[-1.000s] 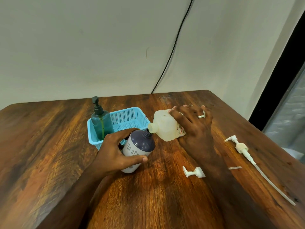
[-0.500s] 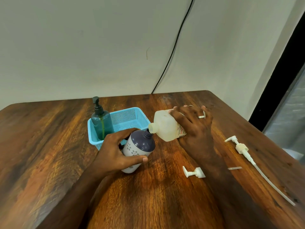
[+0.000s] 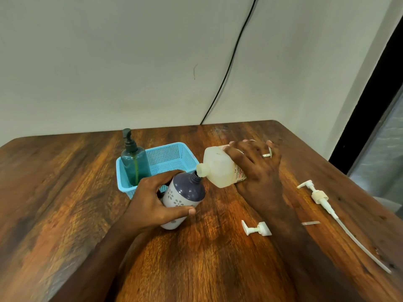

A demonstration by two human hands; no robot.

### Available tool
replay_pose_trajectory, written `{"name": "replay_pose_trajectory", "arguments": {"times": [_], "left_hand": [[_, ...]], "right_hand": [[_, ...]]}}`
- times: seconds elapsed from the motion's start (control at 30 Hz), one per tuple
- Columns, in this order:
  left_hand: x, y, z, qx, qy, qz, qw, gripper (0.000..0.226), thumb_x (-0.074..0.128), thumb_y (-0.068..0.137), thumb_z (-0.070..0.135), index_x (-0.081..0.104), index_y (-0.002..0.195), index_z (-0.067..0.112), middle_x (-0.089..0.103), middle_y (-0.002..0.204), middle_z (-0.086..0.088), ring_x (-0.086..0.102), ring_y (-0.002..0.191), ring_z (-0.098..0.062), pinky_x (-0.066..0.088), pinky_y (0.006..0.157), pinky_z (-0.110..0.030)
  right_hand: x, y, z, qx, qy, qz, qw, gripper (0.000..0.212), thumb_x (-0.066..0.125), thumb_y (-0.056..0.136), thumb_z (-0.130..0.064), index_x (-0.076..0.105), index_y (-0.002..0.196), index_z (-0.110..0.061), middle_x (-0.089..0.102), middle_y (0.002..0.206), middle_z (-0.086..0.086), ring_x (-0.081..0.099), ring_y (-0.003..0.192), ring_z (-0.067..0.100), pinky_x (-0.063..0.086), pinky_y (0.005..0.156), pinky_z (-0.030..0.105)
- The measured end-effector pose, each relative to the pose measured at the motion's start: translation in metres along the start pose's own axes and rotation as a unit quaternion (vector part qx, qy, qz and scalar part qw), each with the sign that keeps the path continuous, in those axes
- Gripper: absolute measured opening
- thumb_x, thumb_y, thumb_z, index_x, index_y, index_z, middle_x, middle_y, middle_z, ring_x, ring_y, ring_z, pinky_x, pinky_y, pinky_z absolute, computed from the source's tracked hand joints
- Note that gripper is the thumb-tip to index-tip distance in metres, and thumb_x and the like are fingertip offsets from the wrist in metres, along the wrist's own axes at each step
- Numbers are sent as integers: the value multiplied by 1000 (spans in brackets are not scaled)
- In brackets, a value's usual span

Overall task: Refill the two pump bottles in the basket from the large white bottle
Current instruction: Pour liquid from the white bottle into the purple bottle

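Pouring unchanged from a second ago: right hand (image 3: 259, 168) gripping white bottle (image 3: 220, 168) tipped, spout at neck of purple bottle (image 3: 185, 195) gripped by left hand (image 3: 152, 205) at 5 o'clock of basket (image 3: 174, 153); refill apparently mid-way, green bottle (image 3: 134, 162) waiting.

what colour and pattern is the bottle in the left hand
Dark navy top, white lower body with grey flower prints on the bottle; the head view shows it.

Glossy streaked wooden table (image 3: 65, 203), perforated blue plastic basket (image 3: 174, 158), translucent milky plastic white bottle (image 3: 218, 168).
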State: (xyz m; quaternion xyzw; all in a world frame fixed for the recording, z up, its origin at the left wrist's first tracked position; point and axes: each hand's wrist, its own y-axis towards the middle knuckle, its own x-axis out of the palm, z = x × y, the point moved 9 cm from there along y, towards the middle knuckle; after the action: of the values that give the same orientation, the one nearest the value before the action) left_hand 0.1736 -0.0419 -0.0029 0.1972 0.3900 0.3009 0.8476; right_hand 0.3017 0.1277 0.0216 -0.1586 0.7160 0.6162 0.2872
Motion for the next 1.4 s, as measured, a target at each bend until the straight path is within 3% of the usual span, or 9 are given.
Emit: {"name": "replay_pose_trajectory", "arguments": {"times": [0.33,0.53,0.77,1.4], "left_hand": [[0,0,0,0,2,-2,1000,69,84,61,55,69,118,17,70,112,20,66,105,2,48,78,-5],[0,0,4,-1,-4,2,1000,64,84,61,52,65,118,29,66,116,31,64,106,5,47,76,-3],[0,1,2,5,-3,-1,1000,67,85,62,52,67,118,22,68,117,24,65,107,2,47,78,-5],[1,0,0,-3,0,-4,1000,66,83,62,55,65,119,27,67,117,25,64,107,4,48,76,-5]], "right_hand": [[1,0,0,0,-6,2,1000,81,90,67,-28,44,134,-31,59,136,6,47,129,31,26,111,67],[1,0,0,-3,-11,1,1000,82,90,67,-29,44,135,-31,58,137,7,48,130,32,24,112,66],[1,0,0,-3,-12,2,1000,83,90,66,-29,44,135,-31,59,137,7,48,130,33,24,112,66],[1,0,0,-1,-11,0,1000,83,91,66,-30,44,135,-31,58,137,7,48,130,33,23,113,65]]}}
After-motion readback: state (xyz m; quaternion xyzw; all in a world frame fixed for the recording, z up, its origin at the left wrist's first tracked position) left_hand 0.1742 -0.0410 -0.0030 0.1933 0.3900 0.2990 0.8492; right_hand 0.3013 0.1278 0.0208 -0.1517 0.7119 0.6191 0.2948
